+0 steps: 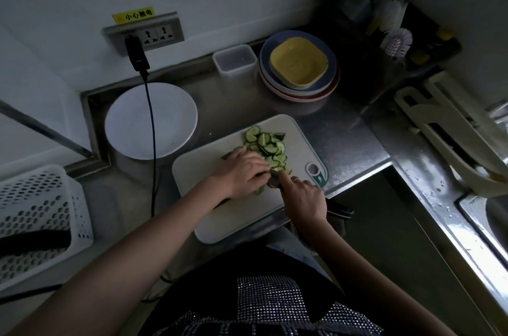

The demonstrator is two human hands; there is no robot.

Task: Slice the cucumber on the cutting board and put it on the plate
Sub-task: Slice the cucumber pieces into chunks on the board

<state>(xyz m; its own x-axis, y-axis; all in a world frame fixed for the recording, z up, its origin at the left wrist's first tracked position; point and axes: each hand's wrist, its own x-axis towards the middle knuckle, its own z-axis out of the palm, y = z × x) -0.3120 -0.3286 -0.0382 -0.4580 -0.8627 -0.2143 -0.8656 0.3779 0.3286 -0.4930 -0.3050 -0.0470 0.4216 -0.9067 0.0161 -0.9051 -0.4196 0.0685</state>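
Nearly done slicing, by the look of it: a heap of cucumber slices (268, 147) lying on the far half of the cutting board (209, 168), more of them half hidden under the hands. Left hand (243, 172) resting knuckles-up on the last of the cucumber, fingers curled down onto it and steadying it. Right hand (303, 199) wrapped round the knife (339, 209), dark handle poking out on the near right, forefinger stretched along the top toward the slices; blade itself hidden between the hands.

For a clean finish:
- Keep the left fingertips tucked back, knuckles guiding the blade, since the remaining piece looks short and sits right against the fingers.
- Cut straight down with small forward strokes, no sideways twisting, so the slices fall toward the heap and not off the right edge of the board.
- Hold the board steady; near edge sits close to the edge of the surface (346, 143).
- Leave a path to the left: white plate (151, 120) waits just beyond the far left corner of the board, holding no slices yet, with a black cable (152, 143) hanging across its right side. Worth lifting slices over that cable rather than dragging them.
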